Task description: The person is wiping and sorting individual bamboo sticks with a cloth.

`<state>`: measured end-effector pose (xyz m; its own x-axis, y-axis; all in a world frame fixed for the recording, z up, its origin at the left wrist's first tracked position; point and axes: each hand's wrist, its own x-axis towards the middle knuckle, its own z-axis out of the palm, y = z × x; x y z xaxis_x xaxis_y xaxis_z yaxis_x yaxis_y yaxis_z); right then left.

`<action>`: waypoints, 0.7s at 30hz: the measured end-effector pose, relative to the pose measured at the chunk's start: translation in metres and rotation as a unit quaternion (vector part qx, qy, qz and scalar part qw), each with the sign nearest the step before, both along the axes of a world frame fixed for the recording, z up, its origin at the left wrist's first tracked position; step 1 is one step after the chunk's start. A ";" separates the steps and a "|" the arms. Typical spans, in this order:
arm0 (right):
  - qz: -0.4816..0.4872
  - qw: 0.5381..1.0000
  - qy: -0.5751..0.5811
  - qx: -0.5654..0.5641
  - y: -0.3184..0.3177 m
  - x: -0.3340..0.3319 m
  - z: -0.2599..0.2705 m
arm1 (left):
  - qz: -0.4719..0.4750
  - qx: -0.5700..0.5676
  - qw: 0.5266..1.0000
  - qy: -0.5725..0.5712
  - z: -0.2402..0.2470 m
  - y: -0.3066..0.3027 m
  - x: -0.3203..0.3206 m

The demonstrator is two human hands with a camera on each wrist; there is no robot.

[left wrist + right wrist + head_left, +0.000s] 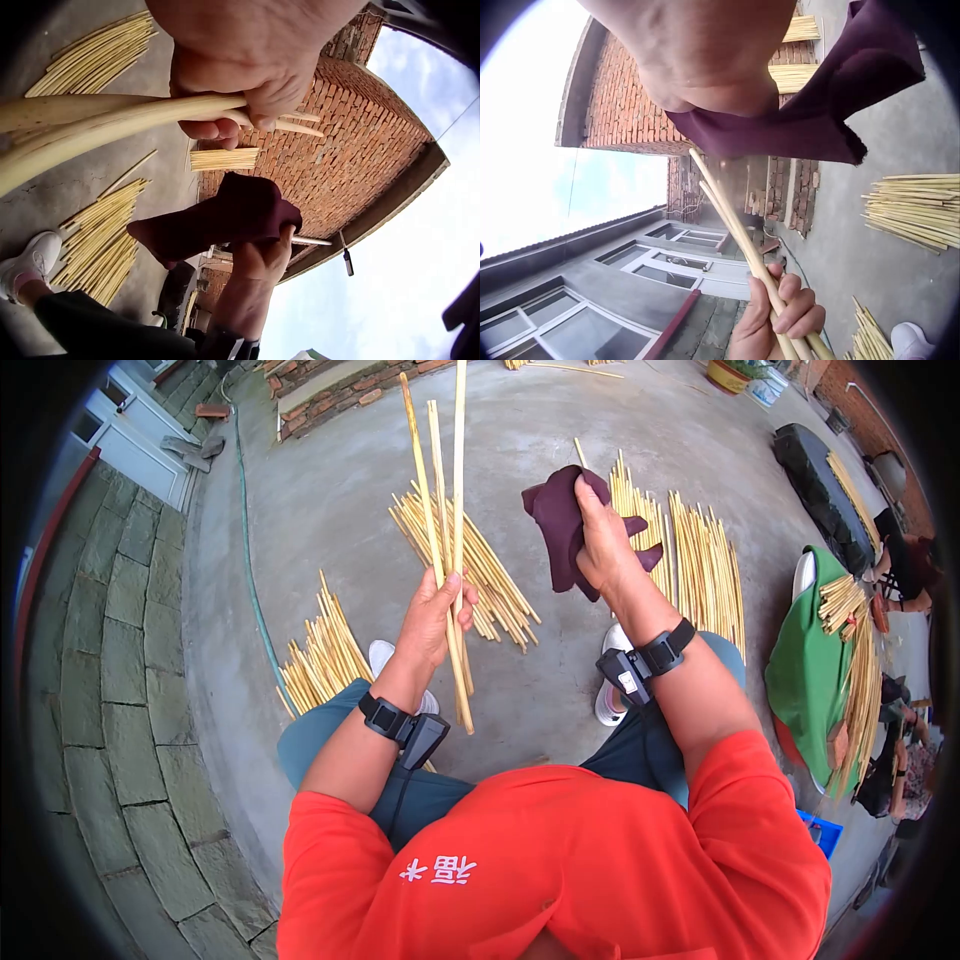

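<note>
In the head view several pale peeled sticks [459, 460] stand nearly upright in my left hand [430, 622], thumb and fingers curled round them near their lower part. My right hand [604, 540] grips a dark maroon cloth [556, 525], which hangs on both sides of the fingers, to the right of the sticks and apart from them. From the left wrist, the sticks [127, 131] pass under the left hand [240, 60], with the cloth [232, 214] beyond. The right wrist view shows the left hand [780, 319] closed round the sticks, and the cloth [802, 124] under the right hand.
Bundles of sticks lie on the concrete floor at centre [480, 575], left [325, 650] and right [706, 560]. Further right are a green cloth [810, 670] with more sticks and a black wrapped bundle [822, 495]. A hose [245, 530] runs along the left, beside stone paving [125, 640].
</note>
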<state>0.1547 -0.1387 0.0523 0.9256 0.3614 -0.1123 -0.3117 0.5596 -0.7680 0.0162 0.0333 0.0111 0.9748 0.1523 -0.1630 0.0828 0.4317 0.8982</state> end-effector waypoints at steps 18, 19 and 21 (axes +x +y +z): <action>0.000 0.989 -0.074 -0.130 0.013 -0.010 -0.015 | -0.258 0.000 0.963 0.072 -0.007 -0.039 -0.017; -0.032 0.992 -0.068 -0.101 0.005 0.006 -0.013 | -0.267 -0.016 0.959 0.091 -0.009 -0.041 -0.021; -0.123 0.991 -0.042 -0.042 -0.011 0.029 0.000 | -0.271 -0.011 0.958 0.090 -0.015 -0.035 -0.021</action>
<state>0.1839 -0.1495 0.0523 0.9920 0.1161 -0.0502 -0.1059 0.5445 -0.8321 -0.0044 -0.0016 -0.0039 0.8652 -0.3743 -0.3338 0.4533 0.2991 0.8397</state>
